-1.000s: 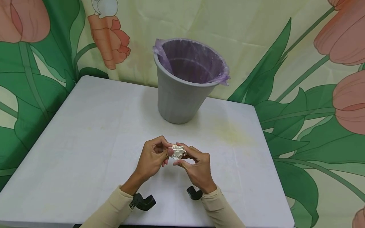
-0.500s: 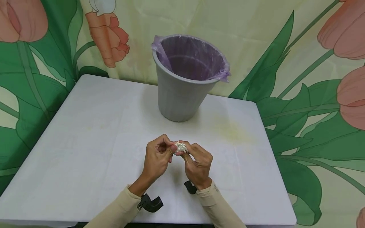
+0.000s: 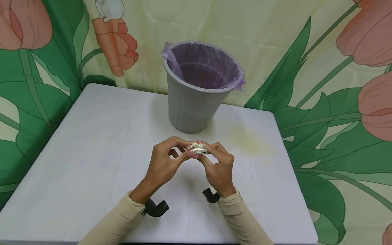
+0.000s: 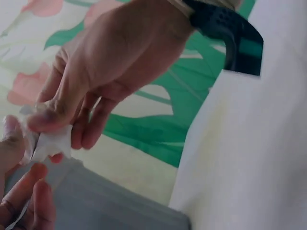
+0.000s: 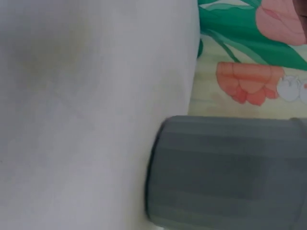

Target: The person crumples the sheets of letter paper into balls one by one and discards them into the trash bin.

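Observation:
A small crumpled ball of white paper (image 3: 197, 148) is held above the white table (image 3: 92, 146), a little in front of the grey bin (image 3: 191, 107). My left hand (image 3: 165, 163) pinches its left side with thumb and fingers, and my right hand (image 3: 218, 166) pinches its right side. The left wrist view shows the paper ball (image 4: 48, 141) between the left hand (image 4: 91, 86) and the fingertips (image 4: 21, 201) of the other hand. My right hand does not appear in the right wrist view, only the bin (image 5: 225, 172) and table.
The grey bin has a purple bag liner (image 3: 205, 66) and stands at the table's far middle. A floral cloth (image 3: 321, 68) hangs behind and beside the table. A faint yellowish stain (image 3: 249, 143) marks the tabletop right of the hands.
Both hands have moved a little away from me toward the bin, still working the paper ball between the fingers; the ball looks more tightly squeezed than a second ago.

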`<action>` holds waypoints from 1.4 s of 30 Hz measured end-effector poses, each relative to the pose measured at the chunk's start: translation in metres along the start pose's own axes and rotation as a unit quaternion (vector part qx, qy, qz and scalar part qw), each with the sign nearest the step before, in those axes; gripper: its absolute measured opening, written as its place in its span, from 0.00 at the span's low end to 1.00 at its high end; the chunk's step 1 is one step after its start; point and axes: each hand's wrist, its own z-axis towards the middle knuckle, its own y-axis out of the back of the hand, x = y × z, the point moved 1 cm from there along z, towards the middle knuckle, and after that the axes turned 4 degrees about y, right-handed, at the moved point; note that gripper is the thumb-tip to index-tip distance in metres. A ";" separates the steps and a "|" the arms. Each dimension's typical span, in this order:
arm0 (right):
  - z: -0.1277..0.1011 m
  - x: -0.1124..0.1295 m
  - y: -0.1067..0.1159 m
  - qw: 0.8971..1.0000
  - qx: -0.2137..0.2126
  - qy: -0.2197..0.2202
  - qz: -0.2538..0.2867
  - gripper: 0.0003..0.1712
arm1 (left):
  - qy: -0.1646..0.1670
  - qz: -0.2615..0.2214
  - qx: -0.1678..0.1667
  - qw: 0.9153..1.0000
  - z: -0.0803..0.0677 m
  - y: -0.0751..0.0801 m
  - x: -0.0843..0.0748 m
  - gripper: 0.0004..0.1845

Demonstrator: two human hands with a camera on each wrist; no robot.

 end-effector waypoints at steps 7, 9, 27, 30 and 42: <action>0.013 0.007 0.008 0.996 0.052 -0.059 0.041 0.26 | -0.066 0.032 0.009 0.997 0.011 0.013 -0.006 0.24; 0.020 0.011 0.011 0.993 0.077 -0.067 0.057 0.26 | -0.079 0.033 0.007 0.996 0.015 0.016 -0.010 0.21; 0.070 0.029 0.035 0.995 0.061 0.018 0.075 0.33 | -0.042 -0.034 0.037 0.998 0.054 0.030 -0.043 0.16; 0.076 0.031 0.039 0.994 0.066 0.033 0.076 0.33 | -0.045 -0.030 0.036 0.998 0.058 0.031 -0.046 0.16; 0.101 0.034 0.044 0.996 0.038 0.047 0.065 0.29 | -0.081 0.009 0.006 0.997 0.079 0.036 -0.065 0.16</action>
